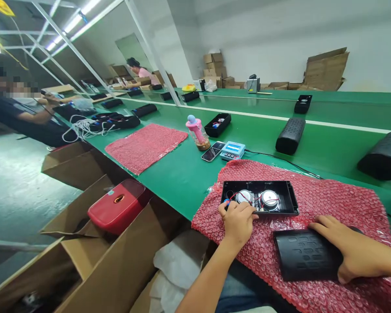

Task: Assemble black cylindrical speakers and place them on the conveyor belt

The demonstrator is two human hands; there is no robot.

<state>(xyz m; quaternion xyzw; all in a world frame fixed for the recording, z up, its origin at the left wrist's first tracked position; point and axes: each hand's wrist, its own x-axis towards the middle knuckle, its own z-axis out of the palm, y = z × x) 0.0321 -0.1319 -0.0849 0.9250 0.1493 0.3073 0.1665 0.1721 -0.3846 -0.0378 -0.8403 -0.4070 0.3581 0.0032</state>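
Note:
An open black speaker housing lies on red bubble wrap, showing two round speaker drivers with red and black wires. My left hand is at its near left edge, fingers curled over the rim beside a small blue part. The fingertips are inside the housing, so I cannot see whether they also pinch a wire. My right hand grips the right side of a black speaker shell with a raised pattern, its thumb at the near edge. This shell rests on the wrap in front of the housing.
Beyond the red bubble wrap are a blue-and-white device, a phone and a pink-lidded bottle. Several black speakers stand along the green table. Cardboard boxes and a red case are below left. Other people sit farther off.

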